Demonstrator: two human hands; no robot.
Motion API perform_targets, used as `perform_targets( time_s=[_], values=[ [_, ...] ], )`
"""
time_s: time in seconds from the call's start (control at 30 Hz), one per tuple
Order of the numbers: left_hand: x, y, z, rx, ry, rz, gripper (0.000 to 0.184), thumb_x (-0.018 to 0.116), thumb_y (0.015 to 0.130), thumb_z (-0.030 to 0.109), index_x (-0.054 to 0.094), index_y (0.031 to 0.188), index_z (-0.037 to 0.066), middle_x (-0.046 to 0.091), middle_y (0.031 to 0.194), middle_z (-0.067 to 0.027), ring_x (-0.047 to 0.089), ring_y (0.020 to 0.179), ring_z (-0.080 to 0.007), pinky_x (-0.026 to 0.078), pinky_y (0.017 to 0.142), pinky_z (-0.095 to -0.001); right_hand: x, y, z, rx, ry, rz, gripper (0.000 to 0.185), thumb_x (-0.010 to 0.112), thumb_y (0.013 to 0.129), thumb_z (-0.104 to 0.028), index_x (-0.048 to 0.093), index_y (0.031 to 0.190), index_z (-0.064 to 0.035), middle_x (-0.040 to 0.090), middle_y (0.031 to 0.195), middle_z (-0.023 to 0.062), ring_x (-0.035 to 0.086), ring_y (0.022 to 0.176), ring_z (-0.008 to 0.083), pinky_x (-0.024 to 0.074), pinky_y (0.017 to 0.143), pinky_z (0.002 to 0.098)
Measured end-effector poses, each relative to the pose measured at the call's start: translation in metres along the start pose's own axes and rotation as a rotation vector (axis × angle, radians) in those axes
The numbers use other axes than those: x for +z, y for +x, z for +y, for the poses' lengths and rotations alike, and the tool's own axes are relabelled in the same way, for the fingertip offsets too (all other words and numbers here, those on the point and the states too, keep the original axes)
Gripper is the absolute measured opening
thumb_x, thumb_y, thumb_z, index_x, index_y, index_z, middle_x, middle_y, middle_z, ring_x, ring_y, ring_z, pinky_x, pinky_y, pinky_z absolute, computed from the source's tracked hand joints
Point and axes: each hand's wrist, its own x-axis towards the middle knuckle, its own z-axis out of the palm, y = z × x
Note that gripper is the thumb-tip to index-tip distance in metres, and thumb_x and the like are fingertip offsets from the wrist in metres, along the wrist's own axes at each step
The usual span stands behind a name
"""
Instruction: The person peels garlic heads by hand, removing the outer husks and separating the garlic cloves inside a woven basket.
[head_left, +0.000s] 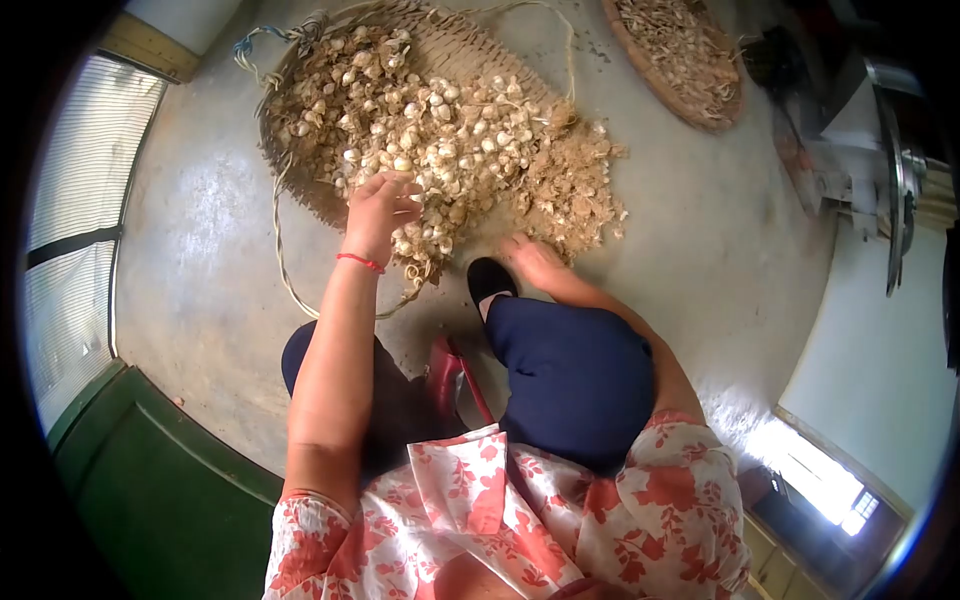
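Note:
A large woven basket (470, 45) lies tipped on the floor, with pale, garlic-like bulbs (440, 110) and dry skins spread across it and over its near edge. My left hand (375, 212), with a red cord at the wrist, hovers over the near side of the bulbs. Its fingers are bent and apart, and I see nothing held in them. Low by the floor, my right hand (532, 260) reaches past my knee to the near edge of a heap of loose brown skins (570, 190). Its fingers are stretched out, their tips partly blurred.
A round, shallow basket (715, 115) of dry pieces stands at the far right. Rope handles (283, 250) trail from the large basket. My black shoe (488, 278) is close to the heap, and a red seat-like object (447, 375) shows between my legs. A green panel (160, 490) stands left.

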Motion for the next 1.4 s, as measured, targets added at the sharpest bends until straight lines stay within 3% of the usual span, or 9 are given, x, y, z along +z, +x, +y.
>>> perform_targets(
  time_s=[0.33, 0.53, 0.67, 0.83, 0.93, 1.03, 1.2, 1.27, 1.4],
  values=[
    [0.005, 0.003, -0.003, -0.019, 0.043, 0.008, 0.021, 0.049, 0.092, 0.016, 0.057, 0.106, 0.001, 0.061, 0.091, -0.005, 0.057, 0.069, -0.0137, 0.05, 0.066, -0.029, 0.009, -0.017, 0.027, 0.018, -0.057, 0.096, 0.016, 0.048, 0.085, -0.014, 0.054, 0.099, -0.0093, 0.054, 0.098, 0.0166, 0.058, 0.088, 0.0337, 0.0483, 0.077, 0.0425],
    [0.003, 0.005, 0.001, -0.022, 0.04, 0.036, 0.023, 0.047, 0.093, 0.016, 0.057, 0.107, 0.001, 0.061, 0.091, -0.0064, 0.057, 0.071, -0.0139, 0.051, 0.069, -0.0297, -0.023, -0.004, 0.113, 0.566, 0.415, 1.055, 0.016, 0.056, 0.084, -0.017, 0.058, 0.077, -0.0032, 0.061, 0.071, 0.0098, 0.058, 0.066, 0.0207, 0.0473, 0.066, 0.0341],
    [-0.004, 0.006, -0.002, -0.011, 0.041, 0.045, 0.023, 0.046, 0.093, 0.016, 0.056, 0.108, 0.0, 0.062, 0.091, -0.0081, 0.057, 0.07, -0.0146, 0.051, 0.067, -0.0304, -0.03, 0.003, 0.212, 0.792, 0.777, 0.89, 0.017, 0.056, 0.087, -0.019, 0.063, 0.086, -0.0031, 0.064, 0.073, 0.0108, 0.062, 0.069, 0.022, 0.0481, 0.066, 0.0364],
    [-0.006, 0.002, -0.001, -0.017, 0.035, 0.059, 0.022, 0.046, 0.092, 0.014, 0.056, 0.106, 0.0, 0.062, 0.091, -0.0088, 0.058, 0.069, -0.0148, 0.05, 0.067, -0.0301, -0.038, 0.034, 0.194, 0.764, 0.075, 0.633, 0.014, 0.055, 0.081, -0.011, 0.065, 0.088, -0.0037, 0.066, 0.089, 0.0181, 0.064, 0.082, 0.029, 0.0488, 0.071, 0.0389],
    [-0.014, 0.005, -0.001, -0.028, 0.042, 0.072, 0.021, 0.046, 0.092, 0.014, 0.056, 0.105, 0.001, 0.063, 0.091, -0.0086, 0.058, 0.069, -0.0148, 0.05, 0.067, -0.0298, -0.044, 0.029, 0.198, 0.841, 0.304, 0.511, 0.015, 0.058, 0.079, -0.016, 0.065, 0.086, -0.0043, 0.064, 0.088, 0.0209, 0.062, 0.084, 0.0343, 0.048, 0.074, 0.0426],
    [-0.015, 0.006, 0.0, -0.027, 0.035, 0.081, 0.021, 0.045, 0.092, 0.013, 0.057, 0.104, 0.001, 0.064, 0.089, -0.0084, 0.06, 0.069, -0.0158, 0.051, 0.066, -0.0296, -0.032, 0.01, 0.214, 0.651, -0.013, 0.565, 0.017, 0.054, 0.083, -0.016, 0.062, 0.078, -0.0024, 0.06, 0.074, 0.0133, 0.057, 0.069, 0.0312, 0.0448, 0.063, 0.04],
    [-0.009, 0.008, -0.008, -0.058, 0.028, 0.081, 0.018, 0.053, 0.09, 0.014, 0.059, 0.103, 0.003, 0.064, 0.085, -0.0077, 0.061, 0.067, -0.0152, 0.052, 0.06, -0.0289, -0.064, -0.028, 0.213, 0.875, 1.031, 0.612, 0.015, 0.052, 0.091, -0.016, 0.059, 0.087, -0.0035, 0.059, 0.071, 0.0053, 0.052, 0.058, 0.0116, 0.0393, 0.046, 0.0253],
    [-0.004, 0.013, -0.016, -0.034, 0.105, 0.035, 0.015, 0.057, 0.089, 0.016, 0.061, 0.098, 0.004, 0.064, 0.083, -0.0069, 0.061, 0.065, -0.0139, 0.053, 0.058, -0.0286, -0.121, -0.019, 0.123, 0.779, 1.31, 0.584, 0.011, 0.053, 0.092, -0.016, 0.058, 0.091, -0.0061, 0.059, 0.072, 0.0022, 0.05, 0.056, 0.0067, 0.0356, 0.041, 0.0214],
    [0.002, 0.01, -0.022, -0.004, 0.136, 0.01, 0.018, 0.054, 0.09, 0.02, 0.062, 0.091, 0.004, 0.066, 0.082, -0.0063, 0.059, 0.06, -0.0121, 0.051, 0.056, -0.0265, -0.149, 0.041, 0.023, 0.46, 1.177, 0.199, 0.014, 0.053, 0.093, -0.016, 0.058, 0.099, -0.0045, 0.061, 0.076, 0.0024, 0.054, 0.06, 0.0079, 0.0418, 0.048, 0.0203]
  ],
)
